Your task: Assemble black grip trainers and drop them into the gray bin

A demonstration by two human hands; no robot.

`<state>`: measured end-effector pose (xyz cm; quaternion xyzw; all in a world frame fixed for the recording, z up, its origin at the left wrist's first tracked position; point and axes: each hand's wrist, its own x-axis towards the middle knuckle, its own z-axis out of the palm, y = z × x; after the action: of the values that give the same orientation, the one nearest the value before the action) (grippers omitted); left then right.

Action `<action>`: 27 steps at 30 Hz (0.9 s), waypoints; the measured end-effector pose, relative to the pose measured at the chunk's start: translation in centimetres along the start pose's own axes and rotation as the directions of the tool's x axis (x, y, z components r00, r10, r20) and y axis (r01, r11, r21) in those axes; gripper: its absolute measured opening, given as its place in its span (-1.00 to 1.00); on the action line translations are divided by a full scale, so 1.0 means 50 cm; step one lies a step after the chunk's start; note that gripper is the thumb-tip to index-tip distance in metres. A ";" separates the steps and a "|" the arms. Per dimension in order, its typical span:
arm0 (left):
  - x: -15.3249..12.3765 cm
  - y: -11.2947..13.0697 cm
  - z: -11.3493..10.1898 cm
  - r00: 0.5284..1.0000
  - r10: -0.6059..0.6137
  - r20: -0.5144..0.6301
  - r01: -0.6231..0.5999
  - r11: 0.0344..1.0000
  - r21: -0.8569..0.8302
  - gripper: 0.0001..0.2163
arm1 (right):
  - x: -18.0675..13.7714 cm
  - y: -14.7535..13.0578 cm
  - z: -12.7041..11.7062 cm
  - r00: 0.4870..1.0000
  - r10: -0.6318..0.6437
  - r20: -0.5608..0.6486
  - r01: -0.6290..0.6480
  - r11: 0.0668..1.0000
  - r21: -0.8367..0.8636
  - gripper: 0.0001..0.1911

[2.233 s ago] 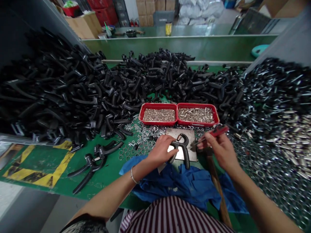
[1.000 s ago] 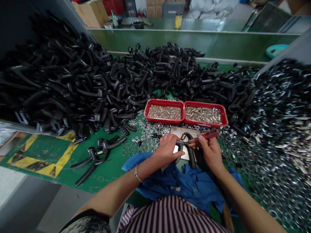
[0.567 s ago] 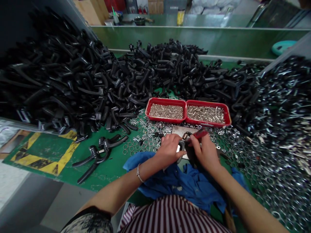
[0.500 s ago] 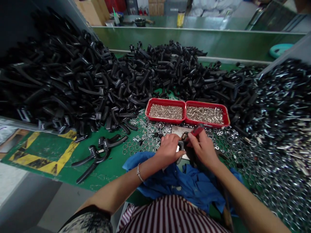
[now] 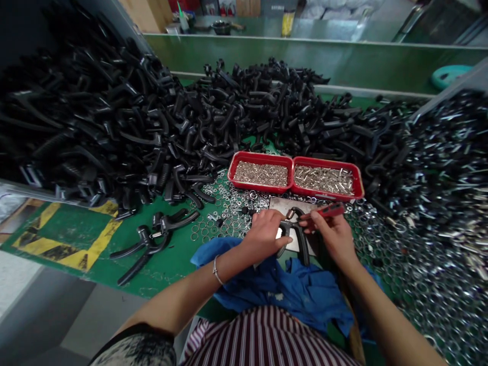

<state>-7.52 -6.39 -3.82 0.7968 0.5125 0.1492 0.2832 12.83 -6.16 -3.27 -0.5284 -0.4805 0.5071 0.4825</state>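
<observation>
My left hand is closed around a black hand grip, a two-legged piece with a curved handle and a small coil spring near its top. The grip lies over a flat metal plate. In my right hand is a red-handled tool, held by the fingers and pointing left towards the grip. Its working tip is too small to make out. A blue cloth lies just below both hands. Another black hand grip with a spring rests on the table at left.
Two red trays of small metal parts stand side by side beyond my hands. Black handles are heaped behind and left. Metal rings cover the table at right, beside piled shiny parts. Yellow-black tape marks the left corner.
My right hand has moved a little to the right, away from the left hand, and the red-handled tool now lies flatter. More of the black hand grip shows. My left hand stays put.
</observation>
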 end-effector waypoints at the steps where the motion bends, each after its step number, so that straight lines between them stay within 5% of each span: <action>1: 0.000 0.000 0.000 1.000 0.001 -0.005 -0.001 1.000 -0.001 -0.56 | 0.001 0.014 -0.002 1.000 -0.008 -0.027 0.008 1.000 -0.010 -0.76; 8: -0.001 0.003 0.000 1.000 -0.016 -0.004 0.016 1.000 -0.002 -0.57 | -0.009 0.021 0.016 1.000 -0.023 -0.019 0.024 0.999 0.032 -0.78; 17: -0.003 0.001 0.005 1.000 -0.004 -0.017 0.004 1.000 0.006 -0.57 | -0.020 0.028 0.015 0.997 -0.075 -0.037 0.069 0.987 -0.146 -0.78; 20: -0.003 0.001 0.007 1.000 -0.001 -0.019 0.001 1.000 0.018 -0.56 | -0.030 0.022 0.022 0.983 -0.181 -0.012 0.155 0.874 -0.461 -0.75; 23: -0.003 0.002 0.006 1.000 0.009 -0.017 -0.009 0.999 0.036 -0.55 | -0.016 0.004 0.033 0.961 -0.232 0.148 0.265 0.634 -0.727 -0.70; 25: -0.003 0.004 0.004 1.000 0.008 -0.012 -0.007 0.999 0.044 -0.56 | 0.007 -0.011 0.039 0.950 -0.198 0.241 0.312 0.562 -0.766 -0.70; 27: -0.001 0.007 -0.001 1.000 0.002 -0.001 -0.001 0.999 0.050 -0.58 | 0.030 -0.027 0.042 0.938 -0.158 0.309 0.341 0.588 -0.734 -0.73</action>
<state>-7.32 -6.54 -3.58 0.8039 0.5156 0.1369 0.2628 10.74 -4.53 -2.06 -0.5542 -0.7696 0.2291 0.2193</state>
